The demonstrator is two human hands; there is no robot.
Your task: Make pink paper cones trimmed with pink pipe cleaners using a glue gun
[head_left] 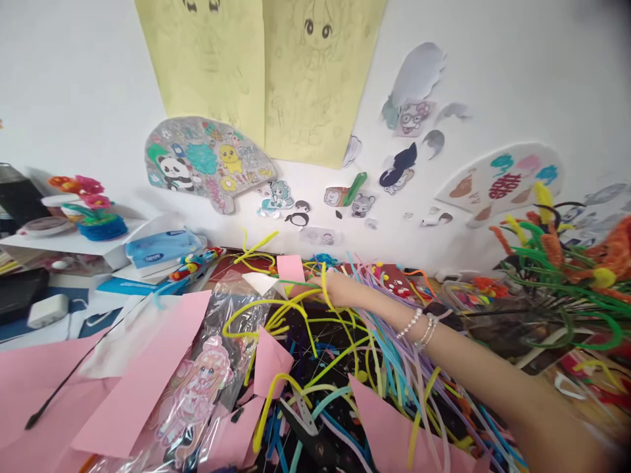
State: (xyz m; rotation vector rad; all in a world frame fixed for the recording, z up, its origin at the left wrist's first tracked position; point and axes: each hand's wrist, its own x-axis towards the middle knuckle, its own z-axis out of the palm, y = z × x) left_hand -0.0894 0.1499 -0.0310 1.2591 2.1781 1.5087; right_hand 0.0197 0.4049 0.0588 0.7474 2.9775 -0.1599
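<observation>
My right hand (pixel 331 289) reaches in from the lower right, with beaded bracelets (pixel 418 328) on its wrist. It is at the back of a heap of fuzzy craft stems, near the wall. Yellow pipe cleaners (pixel 276 305) cross in front of it, and its fingers are mostly hidden among them. Close by are a small pink paper square (pixel 290 268) and a white paper scrap (pixel 263 284). Purple and light blue pipe cleaners (pixel 387 355) lie under the forearm. Black-handled scissors (pixel 315 430) rest open in the front of the heap. My left hand is out of view.
Pink paper sheets (pixel 142 381) and a clear bag with a cartoon figure (pixel 200 387) lie on the left. A tissue pack (pixel 160 248) and a pipe-cleaner flower pot (pixel 102 226) stand behind. Orange and green pipe-cleaner flowers (pixel 557 263) spread on the right.
</observation>
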